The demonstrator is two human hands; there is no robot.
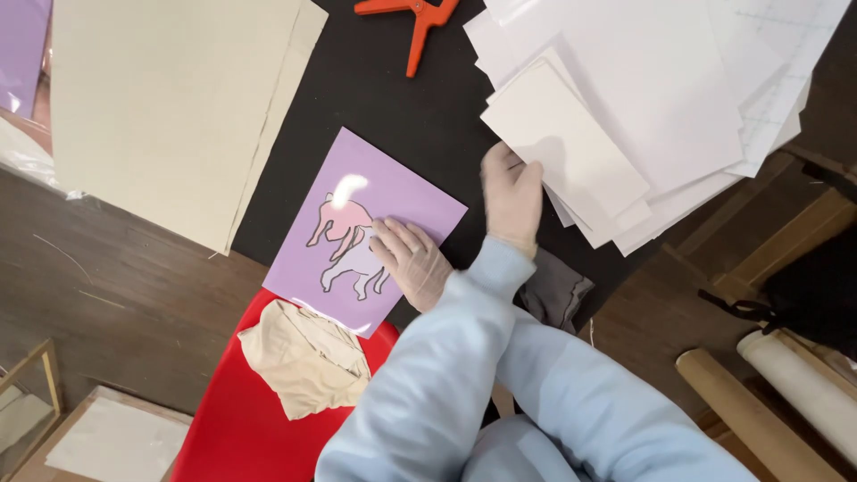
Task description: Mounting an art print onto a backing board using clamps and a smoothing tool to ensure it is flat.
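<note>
On the black counter [402, 98], the left hand [412, 261] lies flat and open on a purple card [393, 192] bearing an animal cutout. The right hand [511, 192] pinches the edge of a white sheet [558, 143] from the nearby paper pile. An orange clamp [420, 22] lies well apart.

Left hand [412, 261] lies flat, palm down; right hand [511, 195] reaches forward, fingers curled.

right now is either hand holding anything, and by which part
Nothing is gripped. The left hand presses flat on the purple card; the right hand touches the white sheets' edge.
</note>
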